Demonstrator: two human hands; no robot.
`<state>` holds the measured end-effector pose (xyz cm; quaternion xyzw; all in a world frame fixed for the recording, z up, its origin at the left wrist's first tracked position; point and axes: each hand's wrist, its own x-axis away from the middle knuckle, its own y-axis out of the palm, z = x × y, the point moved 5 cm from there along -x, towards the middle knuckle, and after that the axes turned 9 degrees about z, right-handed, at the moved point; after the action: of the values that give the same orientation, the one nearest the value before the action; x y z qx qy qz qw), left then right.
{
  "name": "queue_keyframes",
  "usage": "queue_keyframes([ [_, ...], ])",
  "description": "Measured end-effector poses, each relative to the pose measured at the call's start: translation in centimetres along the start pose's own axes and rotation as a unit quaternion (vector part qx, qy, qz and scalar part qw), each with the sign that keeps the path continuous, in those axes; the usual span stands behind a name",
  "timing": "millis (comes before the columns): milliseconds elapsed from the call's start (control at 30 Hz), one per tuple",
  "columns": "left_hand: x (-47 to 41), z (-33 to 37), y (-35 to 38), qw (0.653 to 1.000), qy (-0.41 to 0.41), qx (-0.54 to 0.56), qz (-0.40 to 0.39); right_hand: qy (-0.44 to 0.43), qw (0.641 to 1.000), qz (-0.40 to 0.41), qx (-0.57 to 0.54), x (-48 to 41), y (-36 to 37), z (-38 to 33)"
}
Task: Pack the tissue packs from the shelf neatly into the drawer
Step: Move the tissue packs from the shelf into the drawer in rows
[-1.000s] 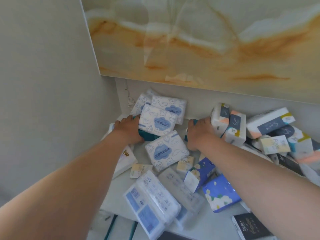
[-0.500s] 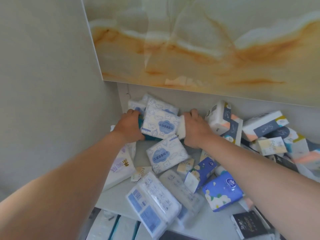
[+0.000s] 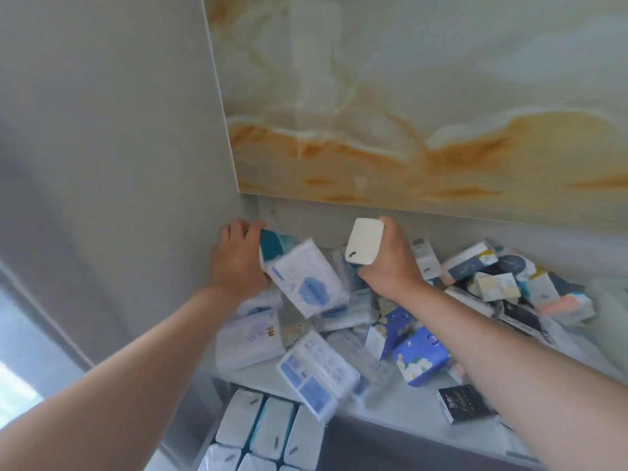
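Observation:
Many tissue packs lie in a loose pile on the white shelf (image 3: pixel 390 406). My left hand (image 3: pixel 234 263) is raised at the back left corner, closed on a teal-and-white tissue pack (image 3: pixel 272 244). A white pack with a blue cloud print (image 3: pixel 311 282) leans tilted and blurred against that hand and pack. My right hand (image 3: pixel 390 266) is lifted beside it, gripping a white tissue pack (image 3: pixel 364 240) held on end. Below the shelf's front edge, the open drawer (image 3: pixel 204 447) holds white-and-teal packs (image 3: pixel 272 424) standing in tidy rows.
A grey side wall closes the left, a marbled orange panel (image 3: pixel 407 130) overhangs the shelf's back. Blue floral packs (image 3: pixel 419 356), a clear-wrapped blue-labelled pack (image 3: pixel 317 375), a black pack (image 3: pixel 464 404) and mixed white, navy and peach packs (image 3: pixel 509 277) crowd the shelf.
Both hands have lifted up and apart out of the pile, each with a pack. The cloud-print pack that lay on top has tipped over to the right. The view now shows the drawer.

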<state>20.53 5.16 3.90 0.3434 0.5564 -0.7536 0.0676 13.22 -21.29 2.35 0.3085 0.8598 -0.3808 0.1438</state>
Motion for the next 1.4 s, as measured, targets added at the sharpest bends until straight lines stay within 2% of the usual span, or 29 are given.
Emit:
queue_keyframes([
  [100,1.5,0.0,-2.6,0.998,0.034,-0.048,0.010,-0.012,1.000,0.017,-0.004,2.0,-1.0,-2.1],
  [200,3.4,-0.7,-4.9,0.999,0.006,-0.045,0.026,-0.011,0.999,0.021,-0.031,4.8,-1.6,-4.1],
  [300,6.0,-1.4,-7.3,0.999,-0.009,0.006,0.043,-0.017,0.997,0.015,-0.076,8.0,-2.5,-6.8],
  [500,11.3,-1.8,-11.1,0.996,0.002,0.092,0.021,-0.017,0.982,-0.003,-0.190,13.1,-4.1,-10.4],
  [600,14.8,-2.8,-12.4,0.993,-0.007,0.120,0.020,-0.023,0.970,-0.072,-0.233,16.2,-3.6,-11.7],
  [667,16.8,-3.3,-12.7,0.992,-0.015,0.125,-0.007,-0.025,0.960,-0.129,-0.247,18.3,-2.8,-11.9],
  [833,19.5,-4.1,-12.4,0.980,0.006,0.119,-0.161,0.043,0.929,-0.292,-0.225,23.4,-0.4,-10.9],
  [900,20.3,-4.6,-12.2,0.972,0.006,0.114,-0.203,0.053,0.918,-0.354,-0.171,25.2,0.6,-10.1],
  [1067,20.8,-7.4,-13.3,0.972,-0.025,0.106,-0.206,0.079,0.889,-0.444,-0.078,28.8,3.2,-8.8],
  [1233,21.6,-9.7,-14.0,0.971,-0.059,0.126,-0.197,0.064,0.887,-0.457,-0.016,32.6,5.5,-9.8],
  [1400,22.3,-10.5,-13.5,0.969,-0.061,0.140,-0.194,0.047,0.921,-0.387,0.009,34.4,6.9,-11.6],
])
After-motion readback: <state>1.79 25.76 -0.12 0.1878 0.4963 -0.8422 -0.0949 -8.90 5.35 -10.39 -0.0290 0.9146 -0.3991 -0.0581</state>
